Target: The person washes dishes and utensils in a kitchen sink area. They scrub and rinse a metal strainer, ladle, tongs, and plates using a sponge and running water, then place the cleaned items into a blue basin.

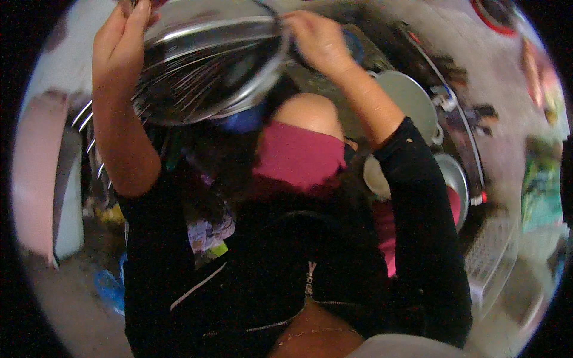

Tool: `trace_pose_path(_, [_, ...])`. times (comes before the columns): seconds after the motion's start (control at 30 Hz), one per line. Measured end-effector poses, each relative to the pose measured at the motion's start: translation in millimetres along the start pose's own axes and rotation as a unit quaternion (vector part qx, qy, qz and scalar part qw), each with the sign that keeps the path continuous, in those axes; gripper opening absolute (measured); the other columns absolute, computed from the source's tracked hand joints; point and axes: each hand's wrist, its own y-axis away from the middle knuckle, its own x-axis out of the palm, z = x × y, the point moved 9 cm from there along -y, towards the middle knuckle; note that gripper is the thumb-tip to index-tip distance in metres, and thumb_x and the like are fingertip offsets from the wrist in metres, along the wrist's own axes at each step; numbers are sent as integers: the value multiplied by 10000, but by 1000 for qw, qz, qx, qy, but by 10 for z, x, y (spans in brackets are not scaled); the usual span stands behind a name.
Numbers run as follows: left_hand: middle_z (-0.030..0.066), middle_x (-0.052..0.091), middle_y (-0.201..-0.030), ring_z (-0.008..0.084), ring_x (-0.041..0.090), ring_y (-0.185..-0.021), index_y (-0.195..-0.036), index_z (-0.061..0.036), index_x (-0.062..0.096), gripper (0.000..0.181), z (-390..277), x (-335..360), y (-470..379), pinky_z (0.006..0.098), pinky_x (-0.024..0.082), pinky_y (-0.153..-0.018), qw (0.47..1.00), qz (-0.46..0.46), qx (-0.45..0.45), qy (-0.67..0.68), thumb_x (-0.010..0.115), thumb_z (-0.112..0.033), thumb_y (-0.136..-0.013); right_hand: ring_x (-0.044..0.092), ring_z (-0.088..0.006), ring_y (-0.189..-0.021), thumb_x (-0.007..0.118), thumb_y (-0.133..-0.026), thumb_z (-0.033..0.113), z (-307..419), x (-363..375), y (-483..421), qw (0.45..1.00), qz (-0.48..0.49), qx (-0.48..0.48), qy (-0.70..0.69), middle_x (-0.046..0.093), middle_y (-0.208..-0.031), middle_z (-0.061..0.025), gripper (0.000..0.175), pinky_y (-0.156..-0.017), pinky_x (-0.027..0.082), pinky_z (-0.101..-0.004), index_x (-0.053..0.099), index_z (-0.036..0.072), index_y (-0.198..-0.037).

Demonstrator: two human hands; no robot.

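A large round metal basin is tilted in front of me, blurred by motion, with bright streaks across its dark inside. My right hand grips its rim at the upper right. At the upper left my left hand is raised beside the basin, its fingers closed together on something dark and reddish at the picture's edge, which I cannot make out. Something blue shows under the basin, near my bare knee.
To the right stand a pale pot, a metal bowl, a thin hose and a white plastic basket. A metal rack and pink and grey panels are at the left.
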Motion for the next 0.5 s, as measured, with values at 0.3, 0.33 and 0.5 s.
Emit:
trace_pose_path(0.3, [272, 465, -1241, 368, 425, -1215, -1131, 56, 455, 344, -802, 1905, 215, 457, 268, -1074, 853, 172, -43, 491, 282, -202, -984, 549, -115, -613, 572, -880, 191, 793, -538, 653, 965, 50, 93, -240, 610, -689, -48, 196, -566, 460, -268, 608, 0, -863])
trace_pose_path(0.33, [263, 459, -1257, 354, 424, -1220, -1129, 54, 460, 348, -841, 2095, 331, 444, 269, -1075, 836, 210, -48, 505, 299, -218, -984, 589, -178, -620, 548, -867, 214, 671, -631, 855, 946, 38, 182, -266, 624, -683, -89, 224, -580, 472, -320, 608, 8, -803])
trace_pose_path(0.5, [189, 495, -1251, 253, 461, -1188, -1205, 52, 464, 390, -1225, 2386, 593, 359, 320, -1021, 778, 426, 6, 463, 353, -246, -979, 536, -87, -584, 525, -907, 211, 1087, -1367, 1333, 936, -22, 289, -200, 605, -693, -27, 236, -538, 451, -238, 621, 11, -827])
